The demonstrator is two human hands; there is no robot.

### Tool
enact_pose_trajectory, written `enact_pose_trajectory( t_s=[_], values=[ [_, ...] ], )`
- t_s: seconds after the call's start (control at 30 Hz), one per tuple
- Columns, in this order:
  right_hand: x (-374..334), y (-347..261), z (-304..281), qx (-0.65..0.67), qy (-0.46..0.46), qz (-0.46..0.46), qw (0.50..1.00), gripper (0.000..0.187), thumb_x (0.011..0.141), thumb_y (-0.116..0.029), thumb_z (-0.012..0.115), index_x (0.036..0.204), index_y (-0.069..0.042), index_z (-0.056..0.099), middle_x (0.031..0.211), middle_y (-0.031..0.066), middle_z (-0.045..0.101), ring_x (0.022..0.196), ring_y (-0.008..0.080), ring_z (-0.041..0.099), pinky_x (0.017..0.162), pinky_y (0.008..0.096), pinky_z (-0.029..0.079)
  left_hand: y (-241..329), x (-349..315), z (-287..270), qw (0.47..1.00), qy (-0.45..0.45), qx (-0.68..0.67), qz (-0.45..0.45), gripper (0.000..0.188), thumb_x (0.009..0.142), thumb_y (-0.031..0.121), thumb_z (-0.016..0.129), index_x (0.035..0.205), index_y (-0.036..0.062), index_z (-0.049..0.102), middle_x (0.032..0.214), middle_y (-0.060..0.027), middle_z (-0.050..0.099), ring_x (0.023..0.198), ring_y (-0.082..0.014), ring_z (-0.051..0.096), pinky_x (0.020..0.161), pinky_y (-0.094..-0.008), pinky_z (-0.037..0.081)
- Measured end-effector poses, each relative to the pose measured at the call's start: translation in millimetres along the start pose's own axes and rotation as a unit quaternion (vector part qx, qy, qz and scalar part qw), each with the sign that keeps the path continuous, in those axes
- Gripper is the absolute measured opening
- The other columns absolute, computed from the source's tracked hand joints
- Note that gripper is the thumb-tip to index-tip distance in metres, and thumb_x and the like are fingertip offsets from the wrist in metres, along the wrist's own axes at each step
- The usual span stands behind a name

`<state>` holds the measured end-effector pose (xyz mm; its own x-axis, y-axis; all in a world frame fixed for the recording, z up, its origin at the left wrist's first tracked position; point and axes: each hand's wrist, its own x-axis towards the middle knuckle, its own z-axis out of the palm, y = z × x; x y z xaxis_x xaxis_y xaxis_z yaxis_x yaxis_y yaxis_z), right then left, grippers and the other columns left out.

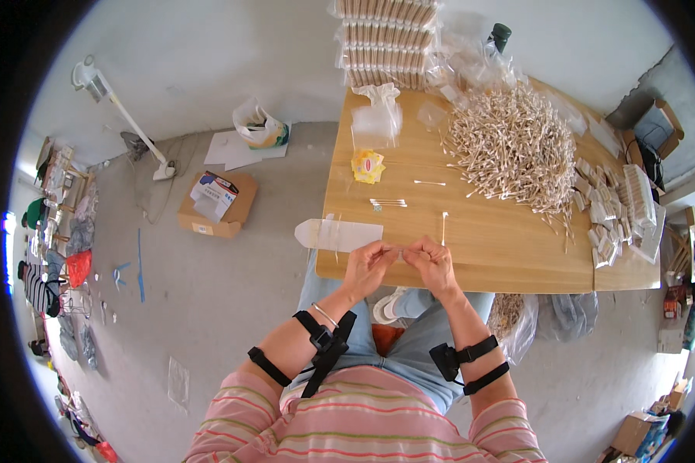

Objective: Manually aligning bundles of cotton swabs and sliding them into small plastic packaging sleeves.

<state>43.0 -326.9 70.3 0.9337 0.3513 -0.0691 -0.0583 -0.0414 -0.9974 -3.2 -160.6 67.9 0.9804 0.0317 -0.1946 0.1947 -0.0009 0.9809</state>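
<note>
Above the front edge of the table, my left hand [368, 265] and my right hand [432, 265] are closed in pinches, fingertips almost touching. Something small and pale lies between them, too small to make out. Beside my left hand is a white pointed card [355, 234] with thin strips across it, jutting over the table's left edge. One cotton swab [444, 229] lies just beyond my right hand. Farther off are a few aligned cotton swabs [388, 203], another single swab [429, 183] and a stack of yellow cards [368, 166].
A large heap of loose cotton swabs [511, 140] covers the table's right half, with white packs [606, 204] beyond it. Clear bags [377, 125] and stacked bundles of swabs [386, 44] stand at the back. A cardboard box [239, 202] sits on the floor to the left.
</note>
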Motion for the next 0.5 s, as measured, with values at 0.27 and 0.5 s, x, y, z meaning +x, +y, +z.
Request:
enact_pose_trajectory(
  t_s=[0.27, 0.5],
  values=[
    [-4.8, -3.8, -5.8, -0.344, 0.052, -0.340, 0.874, 0.017, 0.071, -0.003, 0.067, 0.088, -0.007, 0.066, 0.084, 0.0068, 0.064, 0.078, 0.0262, 0.060, 0.068, 0.0348, 0.050, 6.4, 6.6, -3.8, 0.864, 0.095, 0.308, 0.386, 0.019, 0.074, 0.001, 0.071, 0.093, 0.0064, 0.070, 0.094, -0.0045, 0.066, 0.082, -0.0226, 0.061, 0.073, -0.0319, 0.052],
    [-5.1, -16.3, -9.5, -0.472, 0.062, -0.432, 0.766, 0.026, 0.070, -0.010, 0.062, 0.095, -0.007, 0.065, 0.094, 0.0050, 0.062, 0.084, 0.0203, 0.061, 0.071, 0.0320, 0.051, 12.4, 5.7, -14.0, 0.768, 0.070, 0.445, 0.455, 0.027, 0.068, 0.004, 0.066, 0.095, 0.0092, 0.069, 0.098, -0.0012, 0.066, 0.088, -0.0220, 0.060, 0.082, -0.0350, 0.048]
  ],
)
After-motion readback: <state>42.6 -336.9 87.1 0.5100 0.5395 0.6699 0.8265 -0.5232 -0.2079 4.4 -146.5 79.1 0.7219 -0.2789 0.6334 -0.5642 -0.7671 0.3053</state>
